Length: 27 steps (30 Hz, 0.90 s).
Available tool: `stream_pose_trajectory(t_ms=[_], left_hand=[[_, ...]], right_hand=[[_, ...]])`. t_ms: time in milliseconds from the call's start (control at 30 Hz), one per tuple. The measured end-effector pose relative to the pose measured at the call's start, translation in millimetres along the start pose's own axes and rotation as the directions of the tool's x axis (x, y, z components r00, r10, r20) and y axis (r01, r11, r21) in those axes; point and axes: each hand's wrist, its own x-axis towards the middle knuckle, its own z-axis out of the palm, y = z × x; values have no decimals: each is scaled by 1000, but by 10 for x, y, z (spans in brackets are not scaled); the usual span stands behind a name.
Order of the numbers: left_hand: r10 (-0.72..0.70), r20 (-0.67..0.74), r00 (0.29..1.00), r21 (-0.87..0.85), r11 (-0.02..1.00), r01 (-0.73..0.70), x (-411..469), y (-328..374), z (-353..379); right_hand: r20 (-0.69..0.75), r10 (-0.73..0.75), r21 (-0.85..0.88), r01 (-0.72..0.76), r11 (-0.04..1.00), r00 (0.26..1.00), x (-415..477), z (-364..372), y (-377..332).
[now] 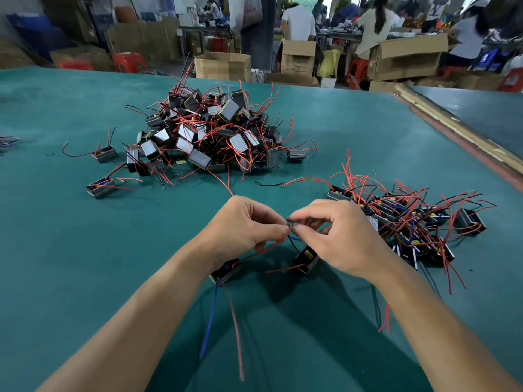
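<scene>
Right hand [339, 236] over teal table [56, 250]; boxes [222, 66] beyond.

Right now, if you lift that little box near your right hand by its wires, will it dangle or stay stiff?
Probably dangle: the red wire and blue wire trailing toward you lie in loose curves, so they seem floppy. The little box has flat sides, so it likely won't roll.

2 hands, left hand [240, 230] and right hand [336, 236], are pinching wires [285, 236] of 2 small blocks [305, 258]. 2 heaps of blocks are lying on the worktop [70, 250]: 1 big heap [215, 128], 1 small heap [410, 222]. 2 lone blocks [105, 154] are sitting far left.
</scene>
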Motion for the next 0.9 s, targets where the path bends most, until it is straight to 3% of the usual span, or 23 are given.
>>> stream_pose_trajectory(t_ms=[333,733,900], left_hand=[[49,-45,998,30,998,-48,18,-17,3],[49,-13,999,-69,996,-49,16,-24,-1],[33,-17,999,-31,999,-33,22,-13,-5]], right_hand=[[13,78,33,-78,996,997,-5,34,-65],[70,187,241,-198,950,980,10,6,-41],[16,99,278,-99,955,995,10,-32,-97]])
